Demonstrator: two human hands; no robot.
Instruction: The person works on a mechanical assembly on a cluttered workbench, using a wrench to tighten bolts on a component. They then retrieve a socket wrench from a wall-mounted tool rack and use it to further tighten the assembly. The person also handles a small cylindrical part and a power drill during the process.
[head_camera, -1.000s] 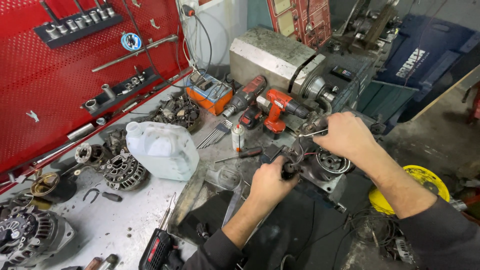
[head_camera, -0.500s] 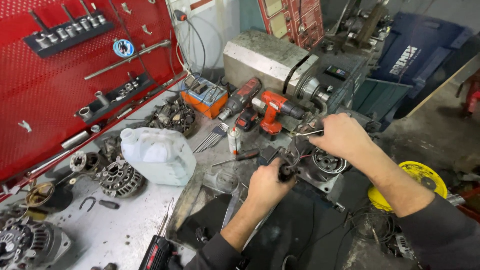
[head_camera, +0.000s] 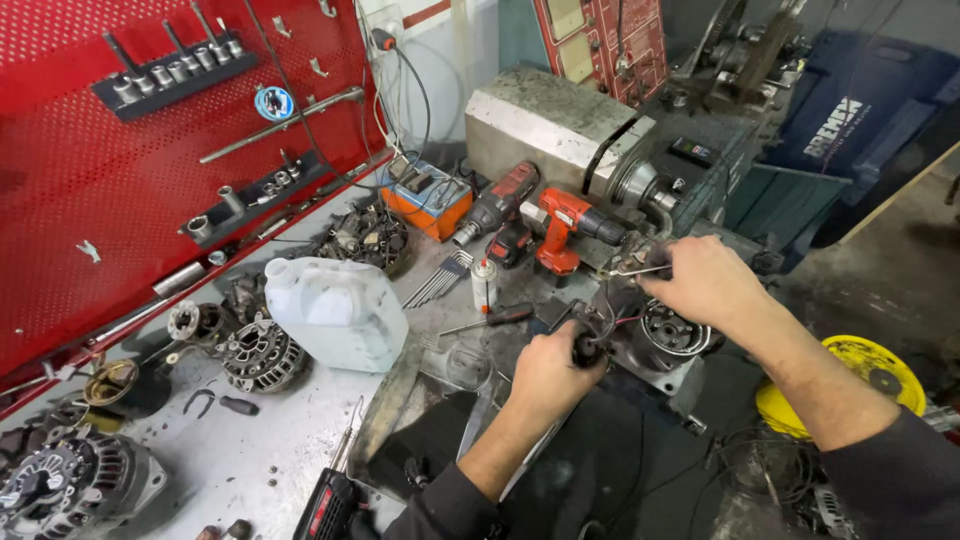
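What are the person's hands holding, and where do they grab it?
The left hand grips a dark tool handle. The right hand pinches a thin metal tool at its end.

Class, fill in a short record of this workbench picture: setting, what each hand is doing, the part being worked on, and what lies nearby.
Setting: cluttered metal workbench below a red pegboard
Left hand: closed in a grip on a dark tool handle
Right hand: pinching a thin metal tool
Part worked on: round motor-like unit with wires, between the hands
Nearby: white plastic jug, red cordless drill, screwdriver, alternator parts
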